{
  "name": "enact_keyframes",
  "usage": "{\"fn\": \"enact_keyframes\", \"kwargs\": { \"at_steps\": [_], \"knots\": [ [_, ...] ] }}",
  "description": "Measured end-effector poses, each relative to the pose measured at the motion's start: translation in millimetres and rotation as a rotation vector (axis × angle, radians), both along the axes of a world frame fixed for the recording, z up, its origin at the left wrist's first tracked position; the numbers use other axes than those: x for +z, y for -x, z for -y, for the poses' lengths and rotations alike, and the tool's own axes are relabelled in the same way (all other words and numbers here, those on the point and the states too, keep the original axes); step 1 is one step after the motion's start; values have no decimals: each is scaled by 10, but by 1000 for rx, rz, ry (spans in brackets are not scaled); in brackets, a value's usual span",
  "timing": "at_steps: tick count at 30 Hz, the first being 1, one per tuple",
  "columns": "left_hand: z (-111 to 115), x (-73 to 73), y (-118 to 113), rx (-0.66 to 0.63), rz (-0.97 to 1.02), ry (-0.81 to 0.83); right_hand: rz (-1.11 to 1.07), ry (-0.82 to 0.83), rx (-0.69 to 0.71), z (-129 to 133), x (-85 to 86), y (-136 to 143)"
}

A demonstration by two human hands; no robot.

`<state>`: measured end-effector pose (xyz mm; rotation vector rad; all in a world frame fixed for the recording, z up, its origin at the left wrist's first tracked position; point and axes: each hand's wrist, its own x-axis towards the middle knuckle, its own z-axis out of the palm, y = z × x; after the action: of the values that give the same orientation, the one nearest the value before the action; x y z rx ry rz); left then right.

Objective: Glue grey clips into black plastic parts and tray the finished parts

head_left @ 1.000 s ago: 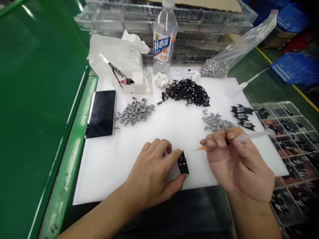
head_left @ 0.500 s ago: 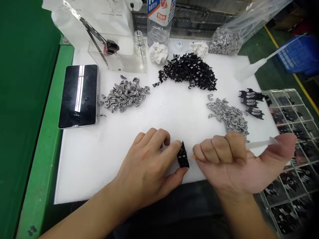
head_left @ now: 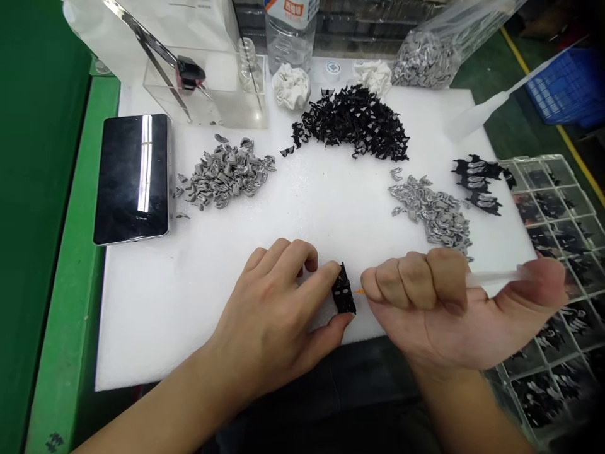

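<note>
Between the thumb and index finger of my left hand (head_left: pixel 283 309) is a small black part (head_left: pixel 343 291), held near the front edge of the white board (head_left: pixel 142 340). My right hand (head_left: pixel 420 296) has its fingers wrapped round a translucent syringe (head_left: pixel 496 276), thumb at the plunger end. The orange tip of the syringe sticks out on the left and is at the right side of the black part; whether it touches cannot be made out. Behind the hands lie a black parts pile (head_left: pixel 357 123), a left grey parts pile (head_left: pixel 227 173) and a right grey parts pile (head_left: pixel 432 211).
A dark tablet (head_left: pixel 133 180) lies at the left. Along the back stand a clear box (head_left: pixel 212 107) with tweezers, a bottle (head_left: pixel 290 44) and crumpled tissue (head_left: pixel 292 86). A white squeeze bottle (head_left: pixel 477 116) and a compartment tray (head_left: pixel 548 249) are at the right.
The view has shifted slightly, so the board and piles appear further left and higher. The syringe tip looks closer to the black part. Both hands keep their hold.
</note>
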<state>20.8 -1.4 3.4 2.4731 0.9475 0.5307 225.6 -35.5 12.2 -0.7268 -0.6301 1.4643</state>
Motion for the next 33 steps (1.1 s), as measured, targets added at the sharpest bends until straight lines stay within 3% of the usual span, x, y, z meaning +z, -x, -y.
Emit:
{"fn": "enact_keyframes", "kwargs": {
  "at_steps": [15, 33],
  "knots": [
    [13, 8, -4, 4, 19, -7, -16, -71, 139, 29, -92, -121],
    [17, -10, -9, 4, 22, -13, -52, -87, 139, 54, -105, -135]
  ]
}}
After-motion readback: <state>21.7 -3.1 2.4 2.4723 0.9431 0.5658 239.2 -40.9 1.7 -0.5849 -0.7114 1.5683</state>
